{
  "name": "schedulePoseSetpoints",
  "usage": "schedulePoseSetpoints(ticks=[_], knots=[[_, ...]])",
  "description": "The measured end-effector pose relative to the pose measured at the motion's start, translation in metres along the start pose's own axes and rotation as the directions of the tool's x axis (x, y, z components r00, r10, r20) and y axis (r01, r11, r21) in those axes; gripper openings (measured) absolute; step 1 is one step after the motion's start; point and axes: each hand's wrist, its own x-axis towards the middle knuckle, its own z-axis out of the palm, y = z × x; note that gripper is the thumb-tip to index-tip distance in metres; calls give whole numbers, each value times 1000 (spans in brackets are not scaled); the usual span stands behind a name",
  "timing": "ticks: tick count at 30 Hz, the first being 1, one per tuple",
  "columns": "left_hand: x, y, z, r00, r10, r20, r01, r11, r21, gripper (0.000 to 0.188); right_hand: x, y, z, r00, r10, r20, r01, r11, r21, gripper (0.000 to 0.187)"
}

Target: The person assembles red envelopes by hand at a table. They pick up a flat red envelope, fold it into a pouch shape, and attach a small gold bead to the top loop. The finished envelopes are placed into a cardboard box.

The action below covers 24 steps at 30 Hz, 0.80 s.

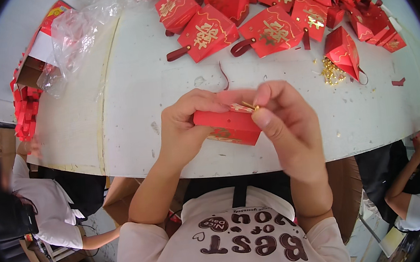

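My left hand [181, 126] grips a small red gift box [227, 125] printed with gold, its thumb and fingers closed on the left end. A hole shows in the box's upper red face. At the right end, my right hand [293, 130] pinches a small gold split-pin fastener [252, 107] between thumb and forefinger, close to the box. Whether the pin touches the box cannot be made out. Beyond my hands, a thin dark red ribbon strip [224, 75] lies on the white table [136, 102].
Many red gift boxes [208, 33] with dark red ribbon loops are heaped along the far side. A small pile of gold fasteners [333, 72] lies beside one box at the right. Clear plastic wrap [84, 37] sits far left. Co-workers [45, 202] are at both sides.
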Motion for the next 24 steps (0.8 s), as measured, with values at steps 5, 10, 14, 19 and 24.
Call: schedulePoseSetpoints(ticks=[5, 10, 14, 19, 24], knots=[[2, -13, 5, 952, 307, -7, -289, 903, 318, 28, -27, 56, -11, 915, -393, 93, 384, 775, -501, 15], [-20, -2, 11, 910, 410, -59, -273, 699, 661, 32, -34, 70, -9, 885, -460, 66, 431, 758, -490, 14], [-20, -17, -4, 756, 643, 119, -473, 412, 779, 35, -42, 63, -3, 931, -364, 36, 354, 870, -344, 10], [-26, 12, 1, 898, 423, 120, -342, 501, 795, 43, -56, 61, -5, 929, -280, 241, 351, 872, -341, 8], [-44, 23, 5, 978, 192, -86, -106, 803, 587, 39, -52, 68, 7, 940, -277, 198, 311, 934, -174, 9]])
